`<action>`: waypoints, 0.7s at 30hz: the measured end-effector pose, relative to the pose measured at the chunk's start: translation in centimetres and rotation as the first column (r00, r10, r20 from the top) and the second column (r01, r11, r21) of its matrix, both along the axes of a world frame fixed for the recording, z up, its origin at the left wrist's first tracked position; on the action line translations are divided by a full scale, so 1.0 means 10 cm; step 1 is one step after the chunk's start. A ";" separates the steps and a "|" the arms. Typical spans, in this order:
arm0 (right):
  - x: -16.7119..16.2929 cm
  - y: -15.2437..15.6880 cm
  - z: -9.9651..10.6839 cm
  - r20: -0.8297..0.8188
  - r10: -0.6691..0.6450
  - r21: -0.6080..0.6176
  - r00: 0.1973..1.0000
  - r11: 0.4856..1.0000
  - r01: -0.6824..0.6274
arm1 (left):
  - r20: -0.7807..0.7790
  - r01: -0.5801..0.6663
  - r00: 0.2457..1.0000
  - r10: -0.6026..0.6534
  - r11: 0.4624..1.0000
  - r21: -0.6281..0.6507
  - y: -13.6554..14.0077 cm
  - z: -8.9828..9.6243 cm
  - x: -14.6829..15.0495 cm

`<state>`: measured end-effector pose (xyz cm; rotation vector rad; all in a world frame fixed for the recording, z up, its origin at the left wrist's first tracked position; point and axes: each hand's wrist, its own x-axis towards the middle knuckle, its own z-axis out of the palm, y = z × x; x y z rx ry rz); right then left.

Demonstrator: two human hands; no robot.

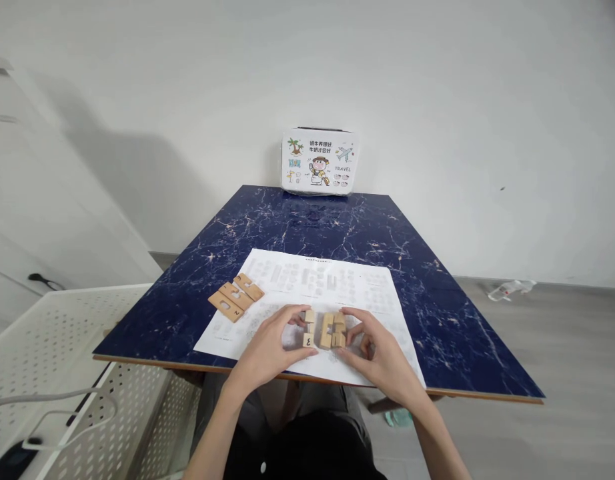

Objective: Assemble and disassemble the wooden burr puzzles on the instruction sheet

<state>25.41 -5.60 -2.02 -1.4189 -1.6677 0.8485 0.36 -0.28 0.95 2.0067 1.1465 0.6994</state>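
Note:
My left hand (pixel 272 343) is closed, thumb and index finger pinching the two ends of a notched wooden puzzle piece (pixel 308 341) marked 3. A small gap to its right stands another notched wooden block (pixel 327 332). Against that block sits a wooden puzzle piece marked 1 (pixel 339 339), gripped at its ends by the thumb and index finger of my right hand (pixel 375 347). All these lie over a white printed instruction sheet (pixel 332 261). Several flat wooden pieces (pixel 236 297) with cutouts and printed numbers rest side by side on the sheet's left edge.
The sheet lies on a dark blue marbled table (pixel 312 223). A white illustrated case (pixel 319 162) stands at the back against the wall. To the left is a white perforated cart (pixel 62 327) with a cable (pixel 47 397). A crumpled clear plastic item (pixel 511 289) lies on the floor.

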 end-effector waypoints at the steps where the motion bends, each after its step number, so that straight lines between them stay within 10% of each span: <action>1: 0.00 0.00 0.00 0.002 -0.001 -0.011 1.000 1.000 0.001 | -0.001 0.000 1.000 0.000 1.000 0.001 0.00 0.00 0.00; 21: -0.04 -0.01 0.02 -0.102 -0.059 0.098 0.993 0.993 0.069 | -0.012 0.002 1.000 -0.002 1.000 0.031 0.01 -0.01 -0.01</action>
